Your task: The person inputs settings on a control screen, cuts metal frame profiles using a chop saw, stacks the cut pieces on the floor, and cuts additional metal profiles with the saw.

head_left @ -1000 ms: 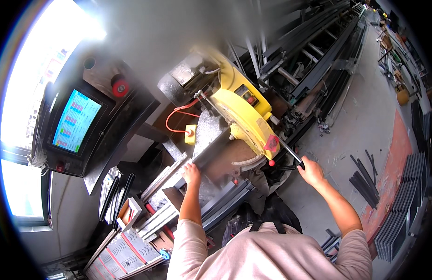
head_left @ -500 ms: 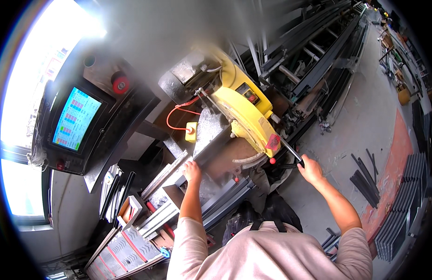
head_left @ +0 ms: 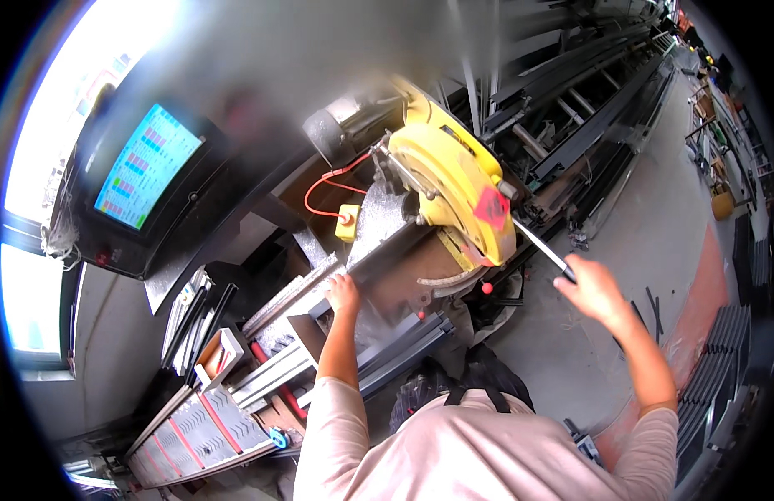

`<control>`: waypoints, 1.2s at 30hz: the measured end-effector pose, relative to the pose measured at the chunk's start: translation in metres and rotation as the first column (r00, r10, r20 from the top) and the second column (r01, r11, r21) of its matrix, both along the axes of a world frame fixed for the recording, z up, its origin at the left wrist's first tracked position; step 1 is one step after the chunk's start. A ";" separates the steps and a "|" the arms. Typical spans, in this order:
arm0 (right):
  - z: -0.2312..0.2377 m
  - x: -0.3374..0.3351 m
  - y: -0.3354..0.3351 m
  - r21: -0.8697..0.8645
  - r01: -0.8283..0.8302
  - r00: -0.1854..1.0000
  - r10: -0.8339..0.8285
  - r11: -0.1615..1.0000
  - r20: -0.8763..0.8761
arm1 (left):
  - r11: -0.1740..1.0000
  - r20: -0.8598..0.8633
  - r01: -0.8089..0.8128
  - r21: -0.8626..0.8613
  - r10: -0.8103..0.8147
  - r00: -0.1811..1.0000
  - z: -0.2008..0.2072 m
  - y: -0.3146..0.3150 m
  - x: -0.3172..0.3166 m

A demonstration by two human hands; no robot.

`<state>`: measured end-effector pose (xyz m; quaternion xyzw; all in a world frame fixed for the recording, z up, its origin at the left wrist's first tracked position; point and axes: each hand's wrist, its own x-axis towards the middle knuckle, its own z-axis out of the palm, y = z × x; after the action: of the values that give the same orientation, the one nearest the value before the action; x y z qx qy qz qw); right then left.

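Person at a cut-off saw, seen from above; clock positions are taken about the centre of the view. The yellow saw head (head_left: 458, 179) lies at one o'clock. From its outer end a straight metal lever (head_left: 544, 249) runs toward four o'clock, where the right hand (head_left: 600, 290) is closed around its end. The left hand (head_left: 342, 294), just off centre at seven to eight o'clock, rests with bent fingers beside a pale metal rail (head_left: 288, 298); whether it clasps anything cannot be told. Stage of the work: both hands appear placed for operating the saw. The blade is not distinguishable behind its guard, so no cut can be judged begun or finished. Surface: a brownish bed (head_left: 393, 282) lies near centre, with grey bars (head_left: 403, 355) at six o'clock. A yellow switch box (head_left: 347, 223) on an orange cable (head_left: 313, 199) sits at ten o'clock, close to centre. A small open box (head_left: 222, 359) occupies eight o'clock. Room: a lit screen (head_left: 149, 167) stands at ten o'clock and a window (head_left: 38, 305) at nine. Long dark profiles (head_left: 600, 163) lie toward two o'clock; ridged grey stock (head_left: 713, 367) is stacked between three and four, on a grey floor (head_left: 633, 225) with a reddish strip.
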<state>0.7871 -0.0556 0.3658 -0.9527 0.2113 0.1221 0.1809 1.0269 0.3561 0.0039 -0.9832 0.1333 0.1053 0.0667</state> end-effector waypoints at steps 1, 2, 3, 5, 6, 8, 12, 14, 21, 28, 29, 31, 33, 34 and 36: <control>0.031 0.014 0.004 -0.043 -0.058 0.996 0.061 0.997 0.066 | 1.000 -0.005 -0.005 -0.006 0.005 1.000 0.000 0.000 0.001; 0.051 0.026 0.000 -0.096 -0.118 0.981 0.131 0.988 0.145 | 0.998 0.053 0.033 -0.057 -0.030 0.998 0.010 -0.009 -0.001; 0.078 0.046 0.007 -0.145 -0.128 0.975 0.151 0.981 0.164 | 0.998 0.052 0.024 -0.055 -0.021 0.998 0.013 -0.007 -0.002; 0.116 0.086 0.002 -0.234 -0.293 0.931 0.332 0.927 0.152 | 0.997 0.047 -0.005 -0.072 0.009 0.999 0.017 -0.003 -0.004; 0.137 0.105 0.005 -0.269 -0.340 0.907 0.390 0.901 0.160 | 0.997 0.030 -0.015 -0.077 0.017 0.999 0.017 -0.003 -0.003; 0.164 0.144 0.006 -0.349 -0.404 0.869 0.474 0.846 0.143 | 0.996 -0.034 -0.014 -0.085 0.012 0.999 0.021 -0.004 -0.003; 0.203 0.170 0.031 -0.148 -0.215 0.976 0.210 0.965 -0.052 | 0.992 -0.202 -0.012 -0.126 -0.014 0.979 0.023 -0.010 -0.005; 0.190 0.162 0.019 -0.203 -0.291 0.940 0.318 0.935 0.120 | 0.986 -0.254 -0.065 -0.152 0.025 0.967 0.028 -0.014 -0.023; 0.174 0.153 -0.012 0.435 -0.226 0.940 0.078 0.872 0.332 | 0.940 -0.221 0.037 -0.339 -0.118 0.968 0.095 -0.013 -0.084; -0.074 0.147 -0.121 0.153 -0.182 0.944 0.129 0.971 0.305 | 0.965 -0.278 0.030 -0.261 -0.105 0.955 0.165 0.004 -0.160; -0.116 0.143 -0.115 -0.052 -0.293 0.930 0.297 0.955 0.218 | 0.968 -0.289 0.016 -0.250 -0.091 0.953 0.170 0.006 -0.175; -0.195 0.146 -0.101 -0.179 -0.506 0.849 0.523 0.844 0.068 | 0.941 -0.353 -0.080 -0.330 -0.044 0.935 0.180 0.009 -0.205; -0.241 0.166 -0.075 -0.184 -0.593 0.805 0.579 0.784 -0.128 | 0.937 -0.479 -0.201 -0.287 0.041 0.877 0.190 0.008 -0.236; -0.256 0.172 -0.068 -0.258 -0.659 0.725 0.688 0.706 0.029 | 0.937 -0.481 -0.196 -0.291 0.034 0.876 0.192 0.006 -0.250; -0.276 0.179 -0.047 -0.424 -0.683 0.586 0.793 0.595 0.168 | 0.937 -0.504 -0.222 -0.270 0.059 0.862 0.192 0.008 -0.282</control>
<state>0.9664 -0.1026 0.0897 -0.9736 -0.2279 -0.0144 -0.0080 0.7447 0.3644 0.1957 -0.9293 0.0881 0.3318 -0.1366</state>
